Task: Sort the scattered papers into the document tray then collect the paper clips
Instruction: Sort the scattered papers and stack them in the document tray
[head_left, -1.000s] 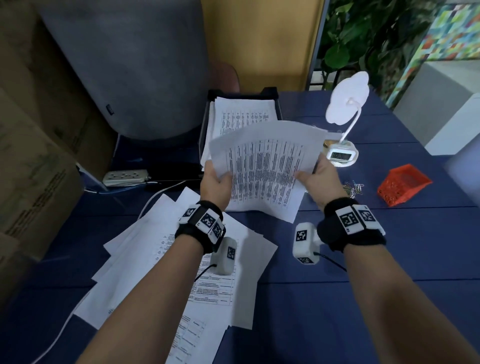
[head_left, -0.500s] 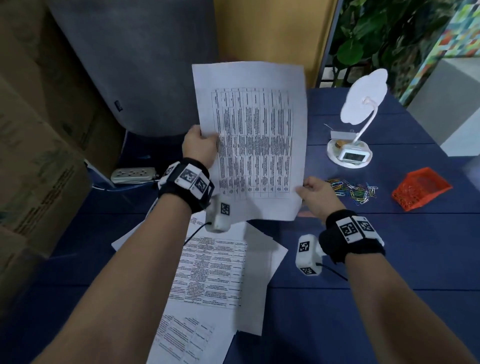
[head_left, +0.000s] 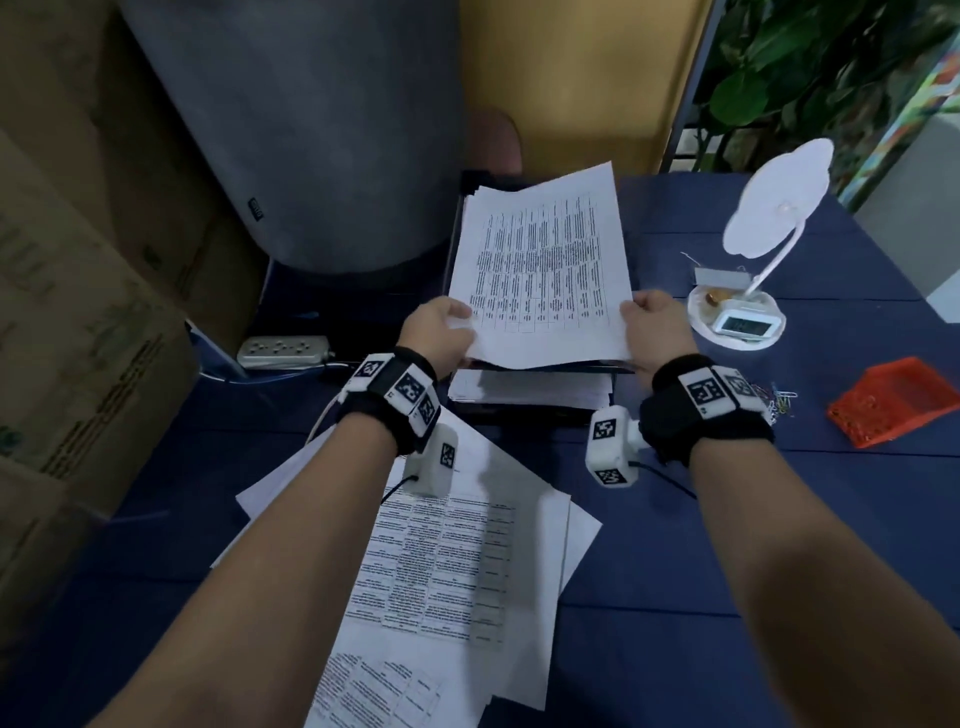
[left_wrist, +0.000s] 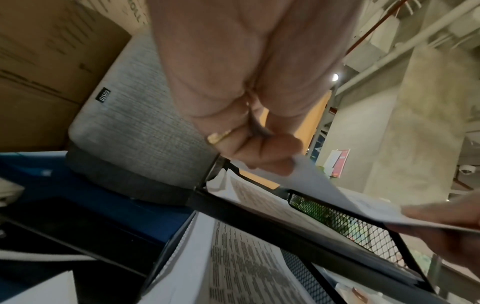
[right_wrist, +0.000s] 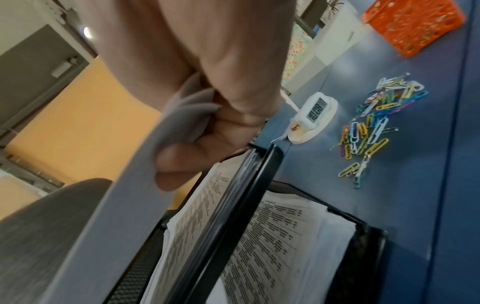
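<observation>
A printed sheet hovers just above the top tier of the black mesh document tray, which holds stacked papers on both tiers. My left hand pinches the sheet's near left corner, and my right hand pinches its near right corner. The left wrist view shows the left hand curled on the sheet's edge over the tray rail. Several scattered papers lie under my forearms. Coloured paper clips lie in a loose heap right of the tray, beside an orange basket.
A white cloud-shaped lamp with a small clock stands right of the tray. A power strip and cable lie to the left. Cardboard boxes and a grey chair back border the blue table's left and far side.
The sheet, held upright mainly by my left hand half a second ago, has come down nearly flat over the tray. Both hands now hold its near corners.
</observation>
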